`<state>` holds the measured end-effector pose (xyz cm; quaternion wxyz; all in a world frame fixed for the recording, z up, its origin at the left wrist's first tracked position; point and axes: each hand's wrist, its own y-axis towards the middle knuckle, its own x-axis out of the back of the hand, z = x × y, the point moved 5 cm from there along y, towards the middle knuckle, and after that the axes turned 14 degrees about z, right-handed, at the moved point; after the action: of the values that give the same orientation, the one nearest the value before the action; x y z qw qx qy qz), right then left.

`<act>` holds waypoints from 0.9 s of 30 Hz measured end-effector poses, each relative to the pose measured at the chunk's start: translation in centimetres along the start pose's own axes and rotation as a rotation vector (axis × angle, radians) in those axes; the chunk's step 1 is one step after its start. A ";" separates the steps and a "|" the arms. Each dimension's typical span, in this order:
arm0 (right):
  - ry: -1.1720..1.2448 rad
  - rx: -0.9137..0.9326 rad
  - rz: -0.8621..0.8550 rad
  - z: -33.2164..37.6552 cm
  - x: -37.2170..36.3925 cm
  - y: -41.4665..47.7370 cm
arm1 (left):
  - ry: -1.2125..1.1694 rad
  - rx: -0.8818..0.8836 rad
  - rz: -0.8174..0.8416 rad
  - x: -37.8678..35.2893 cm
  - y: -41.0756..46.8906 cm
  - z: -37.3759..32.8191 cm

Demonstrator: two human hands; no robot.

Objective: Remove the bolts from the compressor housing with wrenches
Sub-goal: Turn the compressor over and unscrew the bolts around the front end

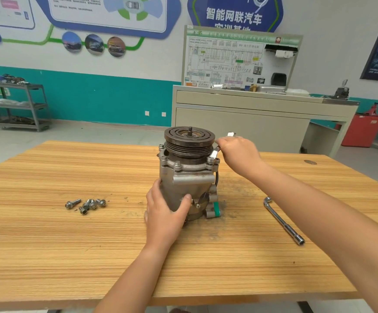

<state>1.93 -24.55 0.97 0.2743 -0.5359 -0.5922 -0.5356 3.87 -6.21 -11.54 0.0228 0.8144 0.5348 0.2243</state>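
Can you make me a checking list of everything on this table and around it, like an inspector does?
Surface: light striped wooden tabletop, dark grime smudges at mid-table.
Job's things: grey metal compressor with dark grooved pulley stands upright; silver flange bolts still in its rim; flat silver wrench set on a right-side bolt; loose silver bolts heaped to its left.
Clutter: silver L-shaped socket wrench lying at right, untouched.
Hands: left hand grips the compressor body; right hand holds the flat wrench.
Cables: short black wire on the compressor's right side.
Surroundings: beige cabinet with wiring-diagram board, grey shelf trolley.
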 end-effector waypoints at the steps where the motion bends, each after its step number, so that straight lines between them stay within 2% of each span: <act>1: 0.073 -0.031 -0.013 -0.5 0.1 -0.5 | -0.001 -0.002 0.003 0.0 0.0 0.0; 4: 0.413 -0.128 -0.124 -1.7 1.2 -3.7 | -0.009 -0.004 0.003 0.0 0.1 0.0; 6: 0.525 -0.117 -0.165 -1.7 2.1 -6.1 | -0.009 -0.004 0.002 0.0 0.1 0.1; 9: 0.323 -0.067 -0.056 -0.5 2.9 -9.0 | -0.015 -0.006 -0.002 -0.1 0.0 0.1; 13: 0.026 -0.133 0.143 0.4 3.6 -10.4 | -0.018 -0.003 -0.004 -0.1 0.0 0.0; 21: -0.244 -0.129 0.316 4.2 6.4 -9.6 | -0.011 -0.003 -0.009 -0.1 0.0 0.1; 24: -0.181 -0.156 0.453 6.3 6.2 -9.1 | -0.014 -0.003 -0.016 -0.1 0.0 0.1; 27: -0.251 -0.095 0.454 6.5 6.1 -8.8 | -0.022 -0.007 -0.017 0.0 -0.1 0.0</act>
<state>-6.35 -15.13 1.68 0.2861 -0.7296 -0.4604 -0.4169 3.78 -6.15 -11.59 0.0334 0.8122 0.5406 0.2167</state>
